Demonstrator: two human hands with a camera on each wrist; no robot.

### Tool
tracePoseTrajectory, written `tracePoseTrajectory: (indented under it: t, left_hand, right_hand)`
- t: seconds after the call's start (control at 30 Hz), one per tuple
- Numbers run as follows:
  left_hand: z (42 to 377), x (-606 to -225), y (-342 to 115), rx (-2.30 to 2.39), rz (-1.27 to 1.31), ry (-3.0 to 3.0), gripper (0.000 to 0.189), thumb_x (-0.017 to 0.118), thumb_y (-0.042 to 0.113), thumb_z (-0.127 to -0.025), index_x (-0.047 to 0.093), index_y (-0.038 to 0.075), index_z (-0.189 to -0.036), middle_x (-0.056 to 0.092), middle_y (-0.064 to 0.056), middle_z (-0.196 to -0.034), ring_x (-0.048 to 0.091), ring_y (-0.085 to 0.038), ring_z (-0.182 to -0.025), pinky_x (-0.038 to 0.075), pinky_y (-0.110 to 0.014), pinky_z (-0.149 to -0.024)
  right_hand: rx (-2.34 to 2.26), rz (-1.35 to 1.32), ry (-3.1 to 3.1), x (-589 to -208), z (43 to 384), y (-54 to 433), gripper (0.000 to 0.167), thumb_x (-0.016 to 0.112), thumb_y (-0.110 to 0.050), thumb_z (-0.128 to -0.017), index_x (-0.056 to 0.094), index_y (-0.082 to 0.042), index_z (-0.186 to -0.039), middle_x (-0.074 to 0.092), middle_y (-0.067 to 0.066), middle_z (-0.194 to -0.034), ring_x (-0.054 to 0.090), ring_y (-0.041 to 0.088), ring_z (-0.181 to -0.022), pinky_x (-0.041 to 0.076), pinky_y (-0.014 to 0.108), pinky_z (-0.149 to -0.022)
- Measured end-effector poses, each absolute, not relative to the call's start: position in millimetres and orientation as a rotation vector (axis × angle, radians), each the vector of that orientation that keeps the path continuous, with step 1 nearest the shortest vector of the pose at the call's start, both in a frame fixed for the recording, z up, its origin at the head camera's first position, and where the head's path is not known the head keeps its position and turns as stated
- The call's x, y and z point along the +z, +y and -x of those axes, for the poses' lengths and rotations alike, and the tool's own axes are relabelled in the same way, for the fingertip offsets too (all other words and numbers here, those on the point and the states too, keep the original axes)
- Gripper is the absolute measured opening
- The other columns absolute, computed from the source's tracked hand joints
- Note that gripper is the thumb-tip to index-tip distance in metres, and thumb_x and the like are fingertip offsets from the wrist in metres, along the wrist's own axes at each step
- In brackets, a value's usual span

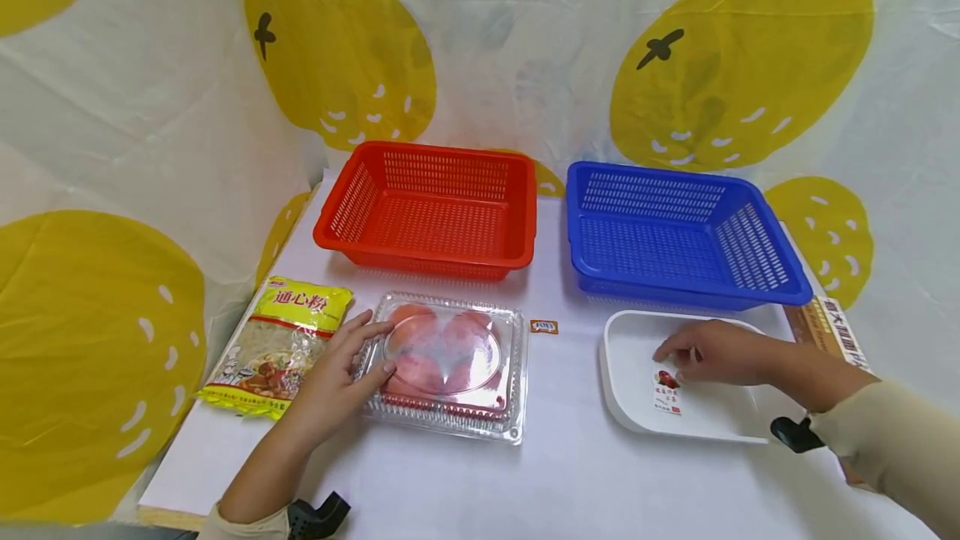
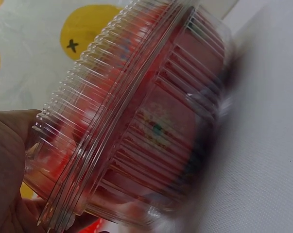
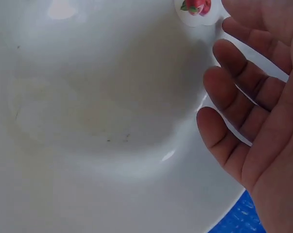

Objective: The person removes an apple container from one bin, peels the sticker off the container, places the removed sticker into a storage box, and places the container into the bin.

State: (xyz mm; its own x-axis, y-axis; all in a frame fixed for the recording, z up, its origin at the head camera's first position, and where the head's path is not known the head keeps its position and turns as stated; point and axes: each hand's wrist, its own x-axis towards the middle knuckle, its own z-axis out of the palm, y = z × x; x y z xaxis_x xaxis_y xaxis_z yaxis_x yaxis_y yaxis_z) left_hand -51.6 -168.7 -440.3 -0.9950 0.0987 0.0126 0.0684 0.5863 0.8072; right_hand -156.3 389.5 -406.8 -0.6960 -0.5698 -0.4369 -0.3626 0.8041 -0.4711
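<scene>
My left hand (image 1: 337, 382) rests at the left side of a clear plastic box (image 1: 517, 357), thumb and a fingertip touching its lid. Through the lid I see several round reddish fruits (image 1: 416, 332); their kind is unclear. In the left wrist view, the ribbed wall of the box (image 2: 156, 126) fills the middle, with part of the hand (image 2: 5, 170) at its lid edge. My right hand (image 1: 720, 352) hovers over a white plastic tray (image 1: 622, 382), fingers loosely bent and holding nothing. A fruit-printed sticker (image 1: 667, 390) lies on the tray's floor below the fingertips.
A yellow bag of pasta (image 1: 281, 340) lies left of the box. Behind stand a red basket (image 1: 427, 261) and a blue basket (image 1: 675, 286). A small orange packet (image 1: 544, 327) lies between box and tray. A brown printed package (image 1: 832, 327) is at the right edge.
</scene>
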Motion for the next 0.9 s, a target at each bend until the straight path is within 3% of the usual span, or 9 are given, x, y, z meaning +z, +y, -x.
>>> tracePoseTrajectory:
  t: [0.2,0.47,0.63,0.9]
  left_hand:
    - [52.6,-437.9,-171.5,1.368,-0.198,2.801,0.055,0.075,0.037,-0.101,0.058,0.027,-0.153,0.032,-0.015,-0.172,0.031,-0.051,-0.155,0.045,-0.072,-0.106]
    - [55.8,-429.0,-179.9,1.295,-0.326,2.823,0.054,0.074,0.035,-0.102,0.058,0.024,-0.153,0.035,-0.018,-0.169,0.045,-0.053,-0.145,0.053,-0.067,-0.101]
    - [62.6,-419.3,-187.1,1.286,-0.301,2.817,0.055,0.072,0.03,-0.103,0.057,0.019,-0.154,0.033,-0.02,-0.169,0.055,-0.049,-0.137,0.054,-0.065,-0.102]
    - [86.7,-397.3,-208.0,1.335,-0.301,2.878,0.055,0.067,0.029,-0.106,0.052,0.015,-0.157,0.035,-0.015,-0.169,0.051,-0.044,-0.14,0.052,-0.066,-0.104]
  right_hand:
    - [-0.519,0.699,2.392,-382.1,157.2,379.2,0.032,0.077,-0.024,-0.1,0.076,-0.011,-0.129,0.061,-0.01,-0.09,0.058,0.009,-0.086,0.052,0.023,-0.07]
    - [-0.778,0.655,2.537,-346.0,153.5,349.0,0.035,0.074,-0.026,-0.103,0.072,-0.014,-0.136,0.073,-0.003,-0.12,0.065,0.02,-0.106,0.059,0.026,-0.082]
    - [-0.971,0.554,2.537,-340.3,147.0,320.4,0.043,0.069,-0.027,-0.106,0.063,-0.014,-0.146,0.066,0.008,-0.141,0.062,0.03,-0.125,0.057,0.025,-0.09]
    - [-1.385,0.321,2.313,-351.4,134.5,266.7,0.055,0.065,-0.022,-0.108,0.045,-0.003,-0.156,0.048,0.02,-0.156,0.053,0.039,-0.135,0.06,0.035,-0.096]
